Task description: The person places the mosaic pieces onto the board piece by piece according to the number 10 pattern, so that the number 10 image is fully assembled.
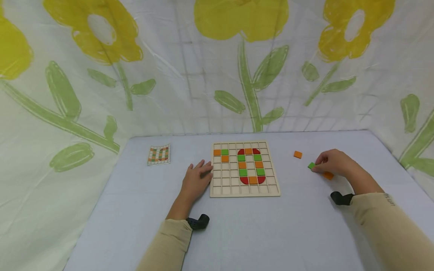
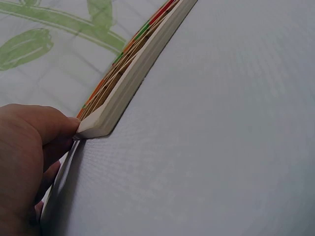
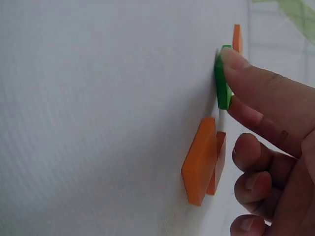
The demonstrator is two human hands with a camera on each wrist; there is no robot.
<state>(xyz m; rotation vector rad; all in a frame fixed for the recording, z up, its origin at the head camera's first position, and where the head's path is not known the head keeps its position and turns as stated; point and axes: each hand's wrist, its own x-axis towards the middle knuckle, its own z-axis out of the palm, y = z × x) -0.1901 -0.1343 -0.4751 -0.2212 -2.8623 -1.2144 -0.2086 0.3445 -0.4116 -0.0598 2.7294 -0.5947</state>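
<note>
A pale wooden grid board [image 1: 222,181] lies on the table, with orange, green and red tiles set in a ring on its right part and several square ones at its upper left. My left hand [image 1: 194,182] touches the board's left edge, thumb against its side in the left wrist view, fingers loosely extended. Off to the right, my right hand [image 1: 335,162] pinches a green square tile [image 3: 223,83] between thumb and index finger, at the tabletop. Close under that hand are two orange tiles [image 3: 199,162], partly overlapping in the right wrist view.
Another orange tile [image 1: 297,154] lies between the board and my right hand. A small printed card [image 1: 159,154] with a coloured grid pattern lies at the back left of the white table [image 1: 251,233]. Behind the table hangs a flower-print curtain [image 1: 169,75].
</note>
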